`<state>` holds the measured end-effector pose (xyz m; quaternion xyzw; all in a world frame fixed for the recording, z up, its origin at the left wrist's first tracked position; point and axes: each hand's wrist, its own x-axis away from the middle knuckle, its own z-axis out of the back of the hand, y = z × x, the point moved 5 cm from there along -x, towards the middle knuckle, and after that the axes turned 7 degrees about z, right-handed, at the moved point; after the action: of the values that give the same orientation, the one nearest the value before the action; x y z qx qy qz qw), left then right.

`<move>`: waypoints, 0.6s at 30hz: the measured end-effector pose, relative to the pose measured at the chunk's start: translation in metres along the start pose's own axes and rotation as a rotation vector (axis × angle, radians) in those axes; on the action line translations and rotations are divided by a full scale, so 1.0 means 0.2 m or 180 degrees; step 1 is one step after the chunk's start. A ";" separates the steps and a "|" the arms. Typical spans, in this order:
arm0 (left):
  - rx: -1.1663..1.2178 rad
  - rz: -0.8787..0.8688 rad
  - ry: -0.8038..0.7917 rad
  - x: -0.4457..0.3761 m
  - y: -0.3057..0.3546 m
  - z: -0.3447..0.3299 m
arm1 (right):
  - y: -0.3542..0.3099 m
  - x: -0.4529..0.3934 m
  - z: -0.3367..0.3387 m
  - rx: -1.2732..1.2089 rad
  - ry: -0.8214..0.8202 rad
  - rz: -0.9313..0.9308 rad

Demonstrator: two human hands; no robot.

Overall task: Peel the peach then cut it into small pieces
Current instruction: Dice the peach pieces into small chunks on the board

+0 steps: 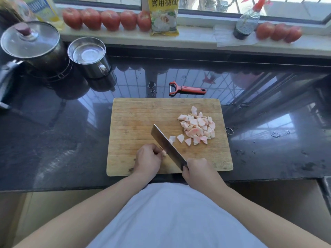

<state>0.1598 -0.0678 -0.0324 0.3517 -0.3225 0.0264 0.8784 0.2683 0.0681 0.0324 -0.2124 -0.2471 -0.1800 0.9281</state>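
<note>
From my feed I see two bare forearms entering from the bottom corners, uncovered up to the frame edge, no sleeves, watch or bracelet showing. The left hand (148,158) and right hand (198,170) wear no gloves or rings that I can make out. Between the arms sits a plain, pale lavender-white cloth top (172,217), smooth and unmarked.

pink peach pieces (197,127), red peeler (186,89) (black-tipped)
</note>
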 end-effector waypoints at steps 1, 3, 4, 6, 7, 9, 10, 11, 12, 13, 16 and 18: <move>-0.0015 -0.0007 0.0004 0.00 0.00 0.00 | 0.01 0.00 -0.01 0.0043 -0.0055 -0.0021; -0.0052 -0.0019 0.0028 0.00 0.01 0.00 | 0.01 0.01 -0.01 0.0112 -0.0135 -0.0018; -0.0055 -0.0028 0.0033 0.00 0.01 0.00 | 0.01 0.01 -0.01 0.0152 -0.0159 -0.0004; -0.0050 -0.0028 0.0028 0.00 0.00 0.00 | 0.01 0.01 -0.01 0.0253 -0.0191 0.0015; -0.0051 -0.0018 0.0026 0.00 0.00 0.00 | 0.01 0.01 -0.01 0.0278 -0.0198 0.0014; -0.0071 -0.0017 0.0020 -0.01 0.00 0.00 | 0.02 0.01 -0.02 0.0250 -0.0223 -0.0010; -0.0088 -0.0027 0.0008 -0.01 0.00 0.00 | 0.02 0.02 -0.02 0.0225 -0.0247 -0.0039; -0.0109 -0.0045 -0.0003 -0.01 0.00 0.00 | 0.03 0.02 -0.02 0.0204 -0.0280 -0.0077; -0.0130 -0.0059 -0.0015 -0.02 0.00 0.00 | 0.03 0.02 -0.02 0.0197 -0.0306 -0.0100; -0.0146 -0.0063 -0.0021 -0.02 0.00 0.00 | 0.04 0.02 -0.02 0.0201 -0.0322 -0.0107; -0.0146 -0.0040 -0.0029 -0.02 -0.01 0.00 | 0.06 0.02 -0.04 0.0237 -0.0368 -0.0074; -0.0125 -0.0059 -0.0060 -0.04 -0.02 -0.02 | 0.06 0.01 -0.06 0.0272 -0.0416 -0.0085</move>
<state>0.1571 -0.0681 -0.0411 0.3377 -0.3279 0.0086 0.8823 0.2795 0.0728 0.0208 -0.1806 -0.3174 -0.1675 0.9157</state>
